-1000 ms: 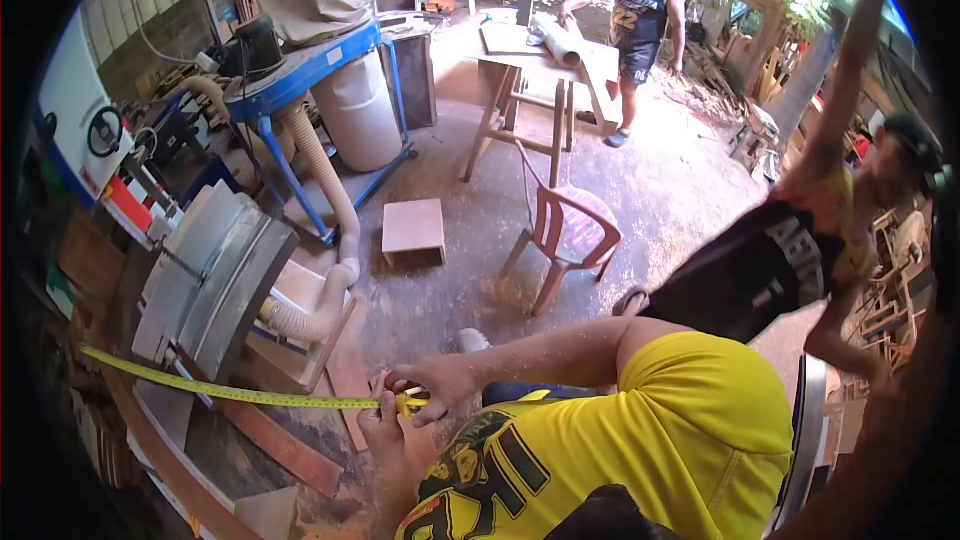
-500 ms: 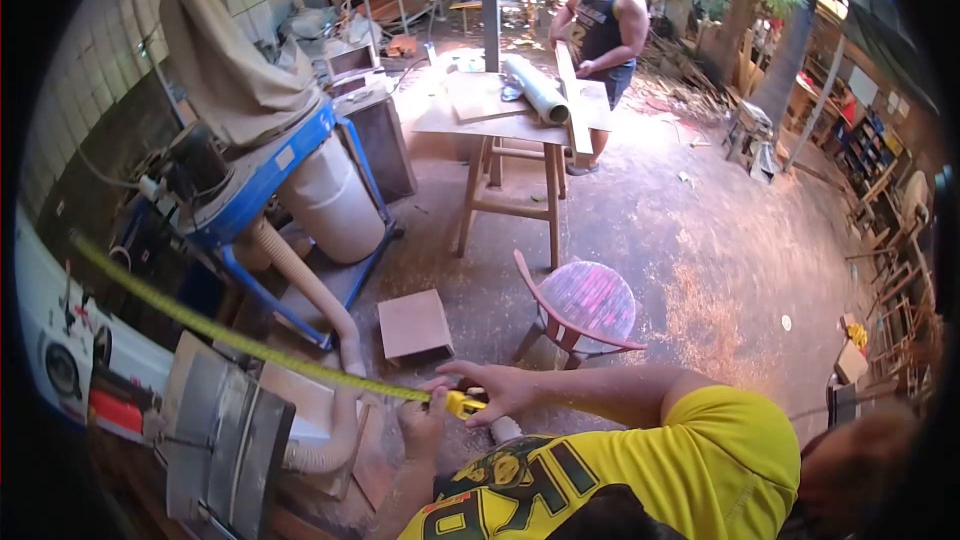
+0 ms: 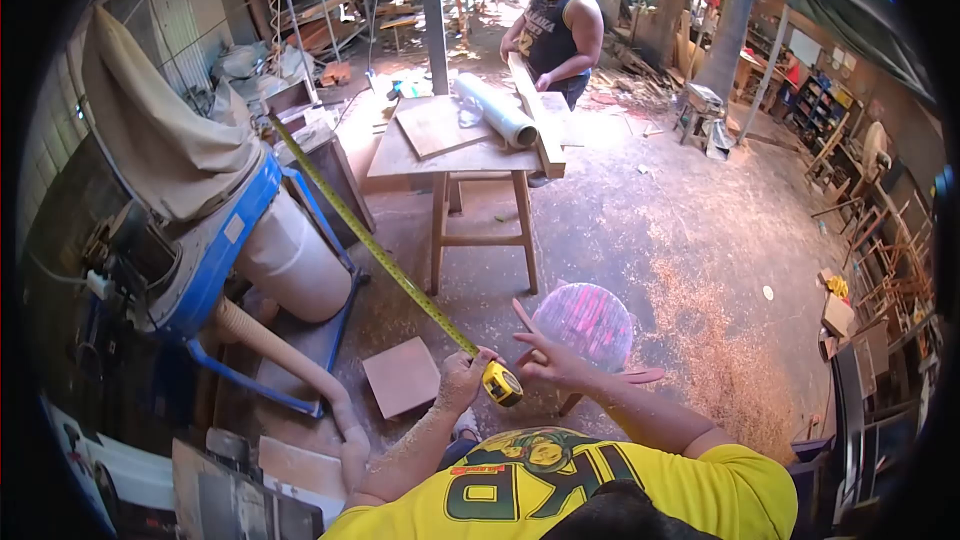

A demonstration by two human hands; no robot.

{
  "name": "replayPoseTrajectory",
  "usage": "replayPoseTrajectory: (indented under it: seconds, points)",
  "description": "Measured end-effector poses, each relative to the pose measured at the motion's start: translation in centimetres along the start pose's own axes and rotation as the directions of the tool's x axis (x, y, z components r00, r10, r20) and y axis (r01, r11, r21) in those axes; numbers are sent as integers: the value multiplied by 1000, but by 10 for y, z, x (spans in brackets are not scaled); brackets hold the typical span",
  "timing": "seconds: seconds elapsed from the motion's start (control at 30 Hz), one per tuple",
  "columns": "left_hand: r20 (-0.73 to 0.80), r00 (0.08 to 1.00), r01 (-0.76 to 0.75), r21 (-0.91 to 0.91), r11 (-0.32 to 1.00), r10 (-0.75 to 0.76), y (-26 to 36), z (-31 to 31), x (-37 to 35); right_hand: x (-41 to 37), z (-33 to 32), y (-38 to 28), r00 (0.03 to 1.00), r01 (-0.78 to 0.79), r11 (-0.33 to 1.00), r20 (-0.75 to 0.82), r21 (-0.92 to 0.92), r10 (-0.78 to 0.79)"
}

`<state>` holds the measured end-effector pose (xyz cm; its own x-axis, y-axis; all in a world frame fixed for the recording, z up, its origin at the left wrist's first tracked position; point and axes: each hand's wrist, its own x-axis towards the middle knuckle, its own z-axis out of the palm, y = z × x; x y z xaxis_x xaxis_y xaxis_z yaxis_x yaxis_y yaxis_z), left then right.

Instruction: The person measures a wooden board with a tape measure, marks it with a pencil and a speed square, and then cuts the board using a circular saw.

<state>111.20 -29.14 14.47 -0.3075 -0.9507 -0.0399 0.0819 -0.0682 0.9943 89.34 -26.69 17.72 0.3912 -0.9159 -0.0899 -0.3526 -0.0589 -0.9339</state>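
Observation:
My left hand [image 3: 465, 380] grips a yellow tape measure [image 3: 502, 384] at its mouth. The yellow blade [image 3: 370, 240] is pulled out long and slants up and to the left, its far end near the cabinet beside the dust collector. Just right of the tape case, my right hand [image 3: 548, 357] is off it, with fingers spread and nothing held. Behind that hand stands a chair with a round, pink-streaked seat [image 3: 585, 325].
A blue-framed dust collector [image 3: 215, 250] with a hose is on the left. A work table [image 3: 400, 155] bears boards and a plastic roll [image 3: 495, 110]. Behind it a person [image 3: 555, 35] holds a long wooden piece [image 3: 537, 120]. A square box [image 3: 402, 377] lies on the floor.
My right hand has let go of the tape case. The blade has swung from pointing left to pointing up-left. My view has turned, and the other person now stands more upright.

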Motion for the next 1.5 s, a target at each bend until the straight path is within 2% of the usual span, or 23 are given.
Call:
replayPoseTrajectory:
  seconds: [0.03,0.07,0.13,0.17,0.2,0.27,0.3,0.37,0.4,0.43,0.5,0.57,0.67,0.9,0.97,1.1,1.17,1.23,1.3,1.33,1.4,1.43,1.5]
  points:
    - [15,1000,-4,6,1000,4,-1,-16,9,9,-2,10,1000,2,1000,-16,1,-2]
    - [27,999,-18,70,997,16,-4,-35,19,19,-2,24,986,-83,985,-154,-150,60]
    - [66,998,-24,230,973,9,10,-72,32,34,3,49,901,-335,872,-392,-358,185]
    - [55,996,-84,275,958,72,-10,-96,42,41,3,60,834,-475,775,-495,-417,245]
    - [49,997,-68,278,958,56,-20,-115,49,44,2,71,828,-478,773,-509,-417,237]
    - [43,999,-29,313,949,16,-30,-152,58,51,6,92,808,-540,651,-544,-534,223]
    - [41,999,-7,340,940,-7,-26,-165,61,59,3,99,803,-544,651,-555,-529,218]
    - [42,997,44,370,928,-64,-32,-189,68,64,1,111,789,-610,502,-409,-613,459]
    - [40,996,53,384,922,-74,-50,-204,72,61,2,112,784,-616,505,-414,-604,462]
    - [37,996,60,395,917,-81,-60,-215,78,56,2,110,814,-579,587,-446,-566,373]
    - [41,995,72,380,922,-94,-50,-223,83,54,3,87,828,-533,663,-485,-526,280]
    - [43,993,82,392,916,-107,-37,-227,87,52,-1,56,811,-580,635,-436,-510,391]
    - [70,992,73,375,924,-106,-56,-243,105,47,-2,71,827,-562,560,-425,-609,368]
    - [143,972,144,274,951,-188,-53,-240,140,-15,-7,83,817,-577,511,-444,-637,368]
    - [179,959,161,297,941,-221,-55,-231,151,-30,-4,53,741,-653,404,-429,-641,517]
    - [301,933,109,289,951,-199,-77,-207,173,-54,14,64,714,-661,357,-408,-660,568]
    - [338,923,87,285,954,-185,-77,-190,178,-47,19,57,734,-659,387,-437,-645,521]
    - [394,890,144,236,961,-230,-74,-172,178,-41,12,50,708,-668,404,-364,-625,605]
    - [401,890,122,252,960,-219,-79,-157,179,-36,6,59,627,-687,348,-277,-638,728]
    - [423,881,98,273,957,-211,-77,-152,178,-33,5,56,631,-684,354,-275,-638,725]
    - [441,873,84,284,955,-208,-73,-145,172,-19,0,32,691,-715,662,-373,-224,620]
    - [431,878,83,292,953,-208,-71,-143,168,-17,-4,37,700,-706,671,-366,-226,613]
    - [428,877,105,274,956,-219,-53,-138,155,-10,-16,54,805,-576,769,-355,-277,475]
